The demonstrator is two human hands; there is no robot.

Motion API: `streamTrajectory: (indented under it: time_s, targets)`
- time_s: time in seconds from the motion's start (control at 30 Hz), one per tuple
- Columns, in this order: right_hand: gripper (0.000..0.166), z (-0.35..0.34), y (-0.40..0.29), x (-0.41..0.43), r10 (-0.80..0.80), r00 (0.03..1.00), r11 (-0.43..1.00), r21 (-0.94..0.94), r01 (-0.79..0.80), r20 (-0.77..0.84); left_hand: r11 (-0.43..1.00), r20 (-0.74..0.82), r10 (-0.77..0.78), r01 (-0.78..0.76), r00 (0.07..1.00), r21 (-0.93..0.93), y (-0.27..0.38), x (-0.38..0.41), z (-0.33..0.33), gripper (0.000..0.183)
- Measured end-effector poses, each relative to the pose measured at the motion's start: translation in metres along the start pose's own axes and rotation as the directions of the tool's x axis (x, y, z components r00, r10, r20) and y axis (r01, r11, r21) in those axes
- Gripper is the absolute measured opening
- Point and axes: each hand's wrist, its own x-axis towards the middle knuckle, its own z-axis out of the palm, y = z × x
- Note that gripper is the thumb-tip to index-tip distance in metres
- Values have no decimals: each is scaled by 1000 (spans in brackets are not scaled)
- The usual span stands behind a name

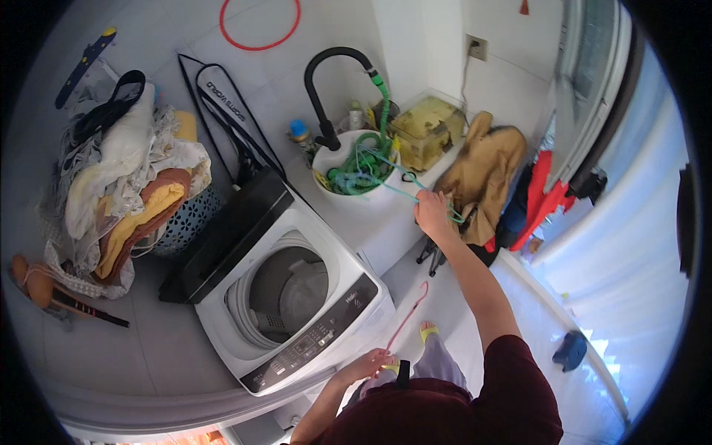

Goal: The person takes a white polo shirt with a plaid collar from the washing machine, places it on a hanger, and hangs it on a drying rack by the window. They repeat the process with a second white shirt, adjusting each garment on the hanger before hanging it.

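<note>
My right hand is stretched forward, closed around a thin teal clothes hanger. Motion blurs the hanger, and part of it reaches over a white washbasin. A coiled green hose lies inside the basin and runs up to the black tap. Low in front of my body, my left hand grips a pink clothes hanger, its hook pointing away from me. Just left of my hands stands a white top-loading washing machine with its black lid raised and its drum visible.
A murky fish tank sits right of the basin, beside a brown cloth item. Bagged bedding is piled on a patterned blue basket. Racket bags lean on the wall. A blue object lies by the curtain.
</note>
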Motion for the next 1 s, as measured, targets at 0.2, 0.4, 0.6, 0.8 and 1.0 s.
streamTrajectory:
  time_s: [0.2, 0.4, 0.6, 0.8, 1.0]
  targets:
    - [17, -143, -4, -120, 371, 914, 905, 286, -316, -165, 996, 198, 1, -18, 980, 87, -24, -9, -7, 48]
    - [14, -322, 9, -331, 375, 888, 915, -49, -401, -267, 974, 367, -139, 60, 920, 219, -46, 20, 0, 48]
    - [14, -422, -36, -551, 641, 716, 712, -135, -689, -277, 862, 459, -182, -83, 870, 499, -8, 49, 86, 49]
    - [10, -488, -79, -717, 871, 404, 433, 49, -900, -280, 552, 622, 112, -569, 775, 609, 21, 75, 248, 49]
    - [12, -555, -81, -851, 952, 296, 307, 316, -898, -83, 306, 846, 144, -836, 513, 455, 39, 18, 460, 39]
